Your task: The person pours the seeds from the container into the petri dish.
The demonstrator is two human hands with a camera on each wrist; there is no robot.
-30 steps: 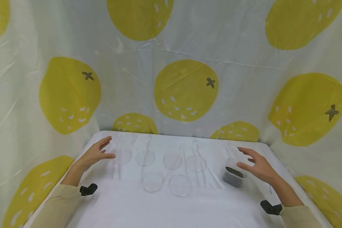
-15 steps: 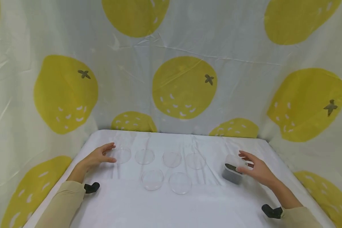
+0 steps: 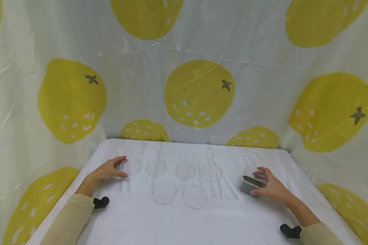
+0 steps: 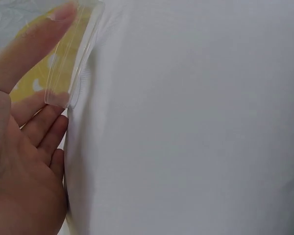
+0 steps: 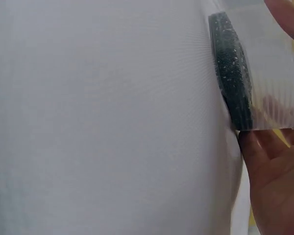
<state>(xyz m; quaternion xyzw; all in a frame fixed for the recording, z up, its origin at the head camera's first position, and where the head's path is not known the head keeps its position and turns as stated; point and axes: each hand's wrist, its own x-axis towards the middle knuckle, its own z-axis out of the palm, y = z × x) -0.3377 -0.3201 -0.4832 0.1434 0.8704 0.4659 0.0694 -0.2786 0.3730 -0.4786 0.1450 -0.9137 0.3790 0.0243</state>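
Note:
My left hand holds the leftmost clear petri dish at its near-left side, with thumb and fingertips on its edge. In the left wrist view the thumb lies across the transparent dish, and the fingertips touch its lower end. On the right, my right hand grips a clear plastic tub between thumb and fingers. Dark, grainy material fills the tub's lower part. Seen from the right wrist, the tub has ribbed walls; part of the thumb is out of frame.
Several more clear petri dishes stand on the white-covered table: a back row with a dish near the middle, and two nearer, one dish beside another dish. A lemon-patterned curtain hangs behind and along both sides.
My left hand has lowered and moved right onto the leftmost dish. My right hand has come down around the tub and taken hold of it. The other dishes stay where they were.

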